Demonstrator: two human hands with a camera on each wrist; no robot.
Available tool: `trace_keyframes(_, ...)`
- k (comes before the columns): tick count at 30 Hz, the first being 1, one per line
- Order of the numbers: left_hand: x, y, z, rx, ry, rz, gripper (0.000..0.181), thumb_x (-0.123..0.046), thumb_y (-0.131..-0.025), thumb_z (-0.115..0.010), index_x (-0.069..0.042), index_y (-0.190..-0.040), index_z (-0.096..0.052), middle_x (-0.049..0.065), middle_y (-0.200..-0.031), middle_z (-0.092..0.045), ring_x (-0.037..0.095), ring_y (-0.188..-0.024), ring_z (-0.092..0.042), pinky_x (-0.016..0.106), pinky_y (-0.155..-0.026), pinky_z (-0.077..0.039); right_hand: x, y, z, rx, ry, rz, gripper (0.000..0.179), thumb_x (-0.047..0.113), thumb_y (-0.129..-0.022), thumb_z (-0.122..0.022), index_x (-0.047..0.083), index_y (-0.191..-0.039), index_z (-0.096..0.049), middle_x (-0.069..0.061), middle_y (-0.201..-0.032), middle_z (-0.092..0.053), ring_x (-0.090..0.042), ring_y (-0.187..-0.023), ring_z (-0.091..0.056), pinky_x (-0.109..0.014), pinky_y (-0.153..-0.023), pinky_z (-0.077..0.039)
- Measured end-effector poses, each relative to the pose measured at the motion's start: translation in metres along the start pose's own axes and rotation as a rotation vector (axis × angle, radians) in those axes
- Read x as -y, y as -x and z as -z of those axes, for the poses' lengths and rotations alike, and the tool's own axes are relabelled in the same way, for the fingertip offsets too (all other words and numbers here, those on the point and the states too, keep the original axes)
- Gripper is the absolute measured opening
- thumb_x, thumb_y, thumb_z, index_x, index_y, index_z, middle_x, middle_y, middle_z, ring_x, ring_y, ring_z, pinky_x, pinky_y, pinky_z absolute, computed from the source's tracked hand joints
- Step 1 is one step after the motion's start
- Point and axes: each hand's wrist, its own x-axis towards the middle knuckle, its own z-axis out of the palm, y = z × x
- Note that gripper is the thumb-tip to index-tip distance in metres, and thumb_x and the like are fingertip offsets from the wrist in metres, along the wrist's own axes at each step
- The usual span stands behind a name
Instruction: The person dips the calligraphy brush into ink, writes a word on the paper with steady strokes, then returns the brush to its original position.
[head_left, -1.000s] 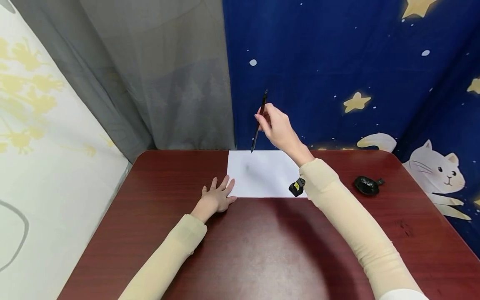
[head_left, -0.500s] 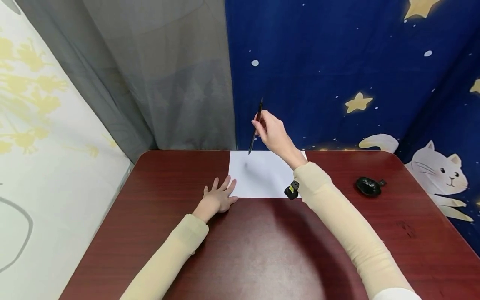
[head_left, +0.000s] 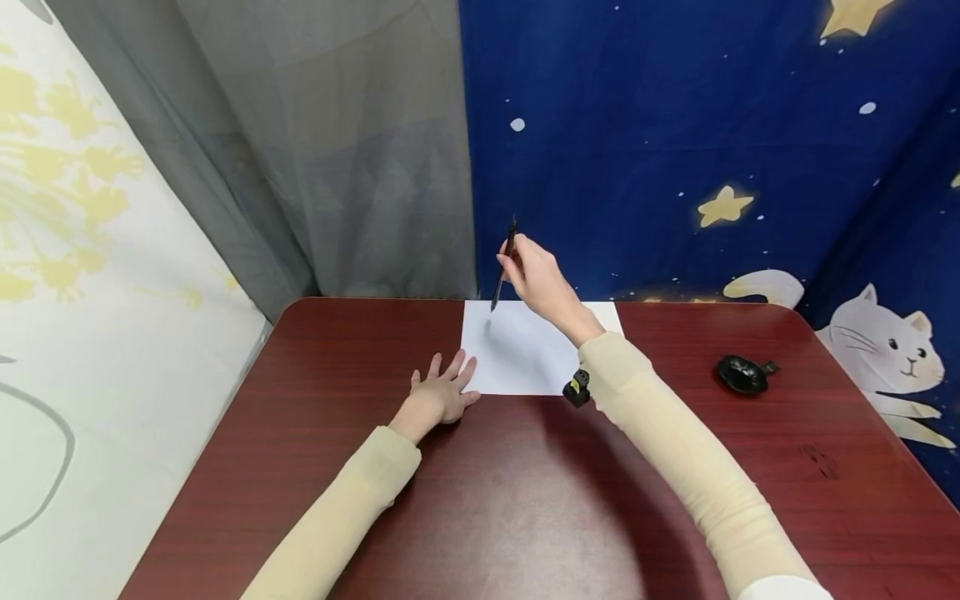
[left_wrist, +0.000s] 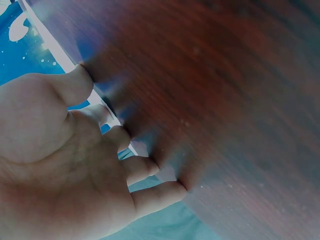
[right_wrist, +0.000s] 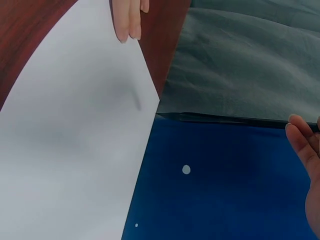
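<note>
A white sheet of paper [head_left: 525, 354] lies at the far side of the dark red table [head_left: 525, 483]. My right hand [head_left: 528, 271] pinches a thin dark pen [head_left: 503, 267] above the sheet's far left corner, tip pointing down and just off the paper. My left hand [head_left: 442, 392] lies flat with fingers spread, fingertips [left_wrist: 150, 167] touching the sheet's near left corner. In the right wrist view the paper [right_wrist: 70, 145] fills the left side, with the left hand's fingertips [right_wrist: 127, 20] at its edge; the pen is out of that view.
A small black dish [head_left: 741, 374] sits on the table to the right. A black-and-yellow wrist camera [head_left: 577, 388] hangs under the right sleeve. Grey curtain [head_left: 322, 150] and blue starry cloth [head_left: 675, 125] close off the table's far edge.
My right hand has lowered the pen and carried it slightly left, bringing the tip close to the sheet's far left corner. The left hand stays flat on the paper's corner.
</note>
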Motion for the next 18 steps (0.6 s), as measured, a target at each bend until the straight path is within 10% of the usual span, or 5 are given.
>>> trace_keyframes(18, 0.0, -0.001, 0.0, -0.012, 0.005, -0.006, 0.06, -0.048, -0.097, -0.032, -0.03, -0.148, -0.006, -0.007, -0.154, 0.005, 0.03, -0.141, 0.007, 0.06, -0.107, -0.007, -0.007, 0.006, -0.015, 0.023, 0.041, -0.018, 0.013, 0.018, -0.097, -0.044, 0.006, -0.102, -0.049, -0.004, -0.089, -0.054, -0.012, -0.08, -0.064, -0.02, -0.069, -0.052)
